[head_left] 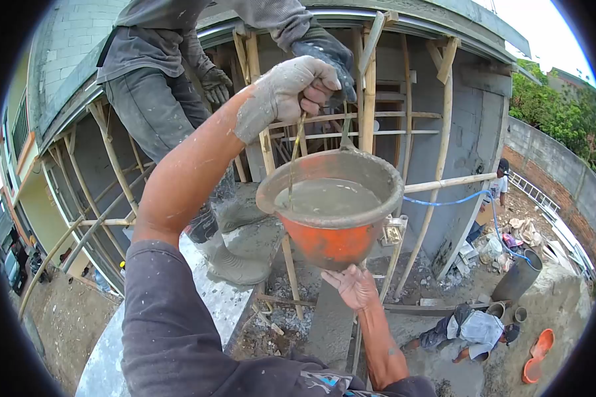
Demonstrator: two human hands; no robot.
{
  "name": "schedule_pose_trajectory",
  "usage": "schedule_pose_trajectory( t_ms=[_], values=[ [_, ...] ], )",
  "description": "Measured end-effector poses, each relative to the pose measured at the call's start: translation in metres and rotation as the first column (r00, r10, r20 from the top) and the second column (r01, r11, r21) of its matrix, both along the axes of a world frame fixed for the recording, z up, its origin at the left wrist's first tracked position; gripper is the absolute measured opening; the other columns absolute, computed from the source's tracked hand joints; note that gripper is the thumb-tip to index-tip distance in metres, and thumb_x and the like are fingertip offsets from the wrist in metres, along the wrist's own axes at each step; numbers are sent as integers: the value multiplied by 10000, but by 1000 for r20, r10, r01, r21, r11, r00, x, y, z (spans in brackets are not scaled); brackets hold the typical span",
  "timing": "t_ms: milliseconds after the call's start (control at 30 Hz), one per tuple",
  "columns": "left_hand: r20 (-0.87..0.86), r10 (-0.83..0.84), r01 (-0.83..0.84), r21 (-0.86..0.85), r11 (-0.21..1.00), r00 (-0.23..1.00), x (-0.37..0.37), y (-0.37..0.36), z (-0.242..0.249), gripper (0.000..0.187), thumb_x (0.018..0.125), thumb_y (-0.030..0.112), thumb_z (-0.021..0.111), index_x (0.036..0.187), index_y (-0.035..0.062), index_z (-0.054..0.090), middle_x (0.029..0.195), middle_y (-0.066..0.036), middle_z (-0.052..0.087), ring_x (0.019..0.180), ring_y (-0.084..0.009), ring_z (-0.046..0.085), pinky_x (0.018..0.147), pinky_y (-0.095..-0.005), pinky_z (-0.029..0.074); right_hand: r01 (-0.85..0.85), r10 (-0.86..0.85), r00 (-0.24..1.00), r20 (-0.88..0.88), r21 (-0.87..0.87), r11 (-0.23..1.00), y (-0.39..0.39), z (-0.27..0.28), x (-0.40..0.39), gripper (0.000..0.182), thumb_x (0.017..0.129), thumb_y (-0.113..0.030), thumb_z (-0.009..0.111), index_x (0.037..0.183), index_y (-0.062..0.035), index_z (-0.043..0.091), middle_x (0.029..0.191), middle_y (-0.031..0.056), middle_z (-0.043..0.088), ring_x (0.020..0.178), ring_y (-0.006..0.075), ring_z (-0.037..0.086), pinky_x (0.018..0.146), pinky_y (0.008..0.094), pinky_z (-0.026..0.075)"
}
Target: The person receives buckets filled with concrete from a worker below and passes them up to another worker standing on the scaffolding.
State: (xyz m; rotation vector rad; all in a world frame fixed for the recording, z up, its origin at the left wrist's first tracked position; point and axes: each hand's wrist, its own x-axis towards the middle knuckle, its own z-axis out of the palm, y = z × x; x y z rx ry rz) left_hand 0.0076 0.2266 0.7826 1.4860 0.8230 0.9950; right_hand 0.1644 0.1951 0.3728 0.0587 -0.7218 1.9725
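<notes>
Overhead, hands (326,184) support a cement-filled orange bucket (331,243).

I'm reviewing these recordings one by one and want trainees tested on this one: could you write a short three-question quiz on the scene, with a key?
1. True or false: the right hand is beneath the bucket.
2. Multiple choice: what does the left hand grip?
A) a trowel
B) a cord
C) a hammer
3. Fill in the blank: above the bucket, the co-worker's hand wears a dark ____.

Key: 1. True; 2. B; 3. glove
</notes>
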Motion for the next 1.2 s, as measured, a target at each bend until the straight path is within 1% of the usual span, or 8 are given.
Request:
schedule_pose_trajectory(
  t_ms=[133, 333, 500, 633, 833, 1067, 1100, 1200],
  values=[
    [-36, 314, -292, 278, 915, 949, -43, 48, 74, 173, 802, 115, 626, 682, 116, 502, 586, 55, 454, 448, -42, 437, 418, -196, 335, -141, 149, 982, -113, 81, 987, 67, 63, -33, 489, 804, -158, 717, 1227, -66, 489, 1277, 123, 512, 1223, 349, 451, 1029, 511, 365],
    [-70, 936, -346, 917, 197, 346, -74, 62, 160, 340, 876, 272, 604, 1112, 30, 565, 1012, -127, 629, 867, -194, 640, 665, -315, 534, 23, -101, 945, 312, 245, 969, 83, 140, -34, 666, 755, -227, 772, 1285, -41, 413, 1301, 162, 473, 1225, 347, 445, 1011, 467, 392],
    [-122, 750, -67, 974, 217, 651, -17, 28, 120, 426, 882, 313, 604, 1216, 58, 538, 1120, -143, 596, 1048, -212, 582, 842, -335, 487, 94, -84, 808, 583, 12, 995, 68, -6, 14, 759, 741, -312, 772, 1323, -30, 376, 1274, 172, 501, 1201, 335, 478, 1007, 458, 395],
    [-222, 700, 87, 971, 223, 678, 67, -2, -9, 555, 889, 298, 612, 1330, 10, 436, 1287, -192, 495, 1182, -262, 514, 942, -390, 462, 409, -88, 665, 742, -262, 874, 5, -171, 75, 650, 746, -344, 753, 1220, 14, 489, 1210, 188, 549, 1158, 307, 519, 977, 449, 432],
    [-583, 34, 213, 348, 913, 812, 110, 12, -268, 505, 837, 190, 664, 1260, -28, 495, 1167, -140, 583, 1096, -208, 540, 940, -319, 406, 923, 81, 36, 996, -64, 380, -209, -486, 173, 407, 756, -337, 678, 701, 59, 597, 649, 103, 575, 552, 175, 494, 522, 371, 408],
    [-791, -338, 124, -321, 939, 510, 99, 41, -614, 355, 846, 305, 661, 1016, -7, 639, 845, -50, 648, 757, -133, 565, 666, -272, 449, 984, -5, -1, 1000, 0, -180, -194, -301, 328, 408, 746, -362, 641, 798, 41, 599, 804, 201, 616, 740, 348, 596, 691, 469, 443],
    [-778, -405, 39, -443, 896, 481, 114, 3, -619, 326, 844, 321, 659, 988, 29, 633, 758, -8, 583, 675, -115, 524, 576, -271, 411, 873, 40, -292, 955, 284, -397, -166, -278, 340, 443, 737, -373, 645, 868, 49, 616, 929, 255, 624, 890, 388, 606, 774, 440, 466],
    [-775, -531, -112, -595, 796, 342, 90, -11, -673, 256, 834, 343, 661, 956, 121, 625, 652, 46, 491, 585, -103, 477, 496, -266, 373, 947, -119, -223, 968, 185, -264, -143, -169, 376, 397, 730, -303, 623, 914, 47, 642, 996, 279, 618, 977, 408, 594, 854, 425, 467]
  ],
)
